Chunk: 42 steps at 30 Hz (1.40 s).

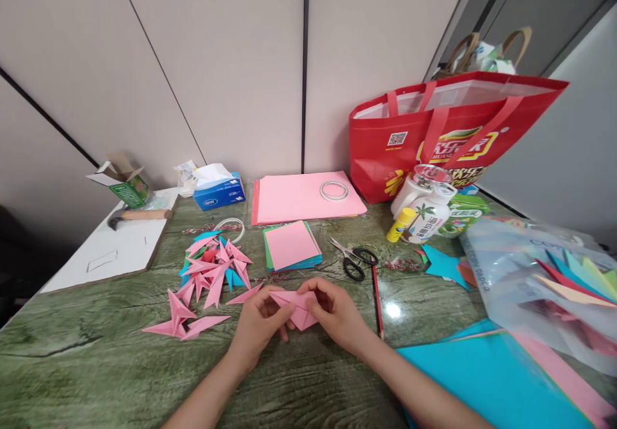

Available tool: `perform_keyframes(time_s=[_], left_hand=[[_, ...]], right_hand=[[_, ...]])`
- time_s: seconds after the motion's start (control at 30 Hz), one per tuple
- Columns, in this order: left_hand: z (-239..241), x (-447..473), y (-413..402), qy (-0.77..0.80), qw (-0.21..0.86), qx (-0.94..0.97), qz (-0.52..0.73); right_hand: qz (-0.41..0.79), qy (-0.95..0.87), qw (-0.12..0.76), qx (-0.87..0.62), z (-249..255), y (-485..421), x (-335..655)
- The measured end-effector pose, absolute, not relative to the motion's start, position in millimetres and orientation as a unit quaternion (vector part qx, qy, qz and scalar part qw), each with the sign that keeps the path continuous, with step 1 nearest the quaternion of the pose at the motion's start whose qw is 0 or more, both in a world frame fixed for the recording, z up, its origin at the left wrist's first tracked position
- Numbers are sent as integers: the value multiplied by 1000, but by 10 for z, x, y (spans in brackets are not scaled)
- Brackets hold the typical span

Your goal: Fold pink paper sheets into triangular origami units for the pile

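Between both hands is a folded pink paper piece (pixel 303 317), its lower corner pointing toward me. My left hand (pixel 264 318) pinches its left side, thumb on top. On its right side, my right hand (pixel 332 307) presses with thumb and fingers. To the left lies a heap of folded pink paper pieces (pixel 216 271), with some blue, green and red among them. Just beyond my hands sits a stack of square paper sheets (pixel 292 245), pink on top. Black-handled scissors (pixel 355 259) and a red pencil (pixel 376 300) lie to the right of it.
Pink paper sheets (pixel 299 196) with a tape roll (pixel 334 190) lie at the back. A tissue box (pixel 220 192), a hammer (pixel 139 216) on a white board (pixel 106 249), a glue stick (pixel 401 225), a white bottle (pixel 428 214), a red bag (pixel 376 153) and blue paper (pixel 486 377) surround the workspace.
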<state>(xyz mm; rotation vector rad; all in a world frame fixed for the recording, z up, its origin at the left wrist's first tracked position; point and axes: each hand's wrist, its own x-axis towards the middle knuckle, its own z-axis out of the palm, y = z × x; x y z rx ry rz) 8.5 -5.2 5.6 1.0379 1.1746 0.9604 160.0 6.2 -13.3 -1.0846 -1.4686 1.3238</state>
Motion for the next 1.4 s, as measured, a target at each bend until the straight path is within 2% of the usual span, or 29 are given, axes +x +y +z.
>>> perform_keyframes(time_s=[0.2,0.33,0.47,0.6,1.2,1.4], left_hand=[[51,91,-80,501,624,384,460],[70,107,-82,503,649,392,415],[70,102,-63,512,597,452,421],[32,68,-42,535,530,482,447],[3,108,-72,534,552,472,432],[-3,115,-73,553,524,483,432]], right_hand=[[590,-519,462,-411,-108,49,1573],[586,-509,473,-417,-101,64,1580],[562,-551,457,-415,-76,76,1603],[590,-547,422,-419,-64,58,1603],[592,-540,412,-434,-127,58,1588],[564,-516,454,-457,-141,64,1592]])
